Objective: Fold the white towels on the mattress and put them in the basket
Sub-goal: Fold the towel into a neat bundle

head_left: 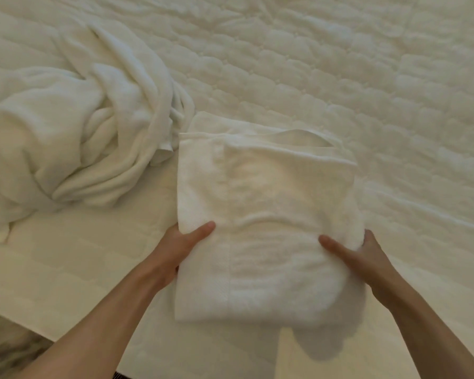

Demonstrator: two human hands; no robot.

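A folded white towel [266,222] lies in a thick rectangle near the front edge of the quilted mattress [367,91]. My left hand [181,242] grips the towel's left edge, thumb on top and fingers tucked under it. At the towel's right edge my right hand [359,253] holds it the same way, thumb lying on top. The towel's near end seems slightly lifted and casts a shadow below it. A crumpled heap of white towels [74,138] sits to the left, touching the folded towel's far left corner. No basket is in view.
The mattress edge runs diagonally across the lower left, with a strip of patterned floor [8,348] beyond it. Bare quilted surface stretches behind and to the right of the folded towel.
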